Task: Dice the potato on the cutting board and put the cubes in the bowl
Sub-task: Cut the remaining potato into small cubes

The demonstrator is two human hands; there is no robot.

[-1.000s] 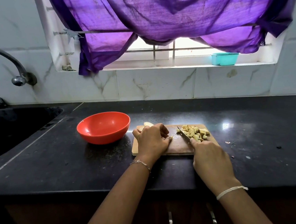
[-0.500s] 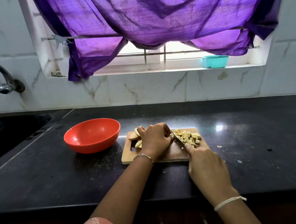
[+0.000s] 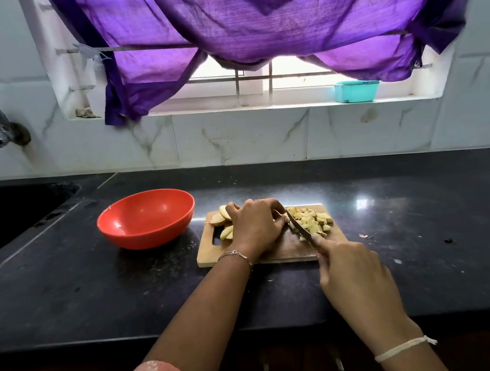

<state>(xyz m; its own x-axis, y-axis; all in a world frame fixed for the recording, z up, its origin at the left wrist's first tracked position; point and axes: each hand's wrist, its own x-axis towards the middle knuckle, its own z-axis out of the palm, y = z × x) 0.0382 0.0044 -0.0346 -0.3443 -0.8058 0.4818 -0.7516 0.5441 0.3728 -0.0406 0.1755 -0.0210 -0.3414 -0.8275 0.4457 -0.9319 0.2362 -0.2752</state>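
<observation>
Mid-dice, with nothing in the red bowl [image 3: 146, 218] yet. Grips the knife [image 3: 300, 228] by its handle in the right hand [image 3: 350, 271], fingers wrapped fully round it, forefinger reaching up toward the blade. Presses down with the left hand [image 3: 256, 226], fingers curled over potato at the middle of the cutting board [image 3: 277, 252]; cannot tell how much lies beneath, since the hand covers it.

Slants the blade from the board's near edge toward its far edge, right against the left fingertips, with the heap of cubes [image 3: 313, 220] just beyond it at the far right corner. Leaves a few uncut wedges [image 3: 225, 215] at the far left corner, beside the board's handle slot.

Compared with a second ago, has drawn the blade off the edge of the heap and over to the left fingertips, closing the gap between holding hand and knife. Reads as lining up the next cut on the piece under the fingers rather than gathering anything up.

Means plenty left to do: that piece to finish, the wedges to chop, then every cube to carry to the bowl, which sits on the counter [image 3: 98, 289] just off the board's left edge. Calls for care, given fingertips touching or nearly touching the steel.
</observation>
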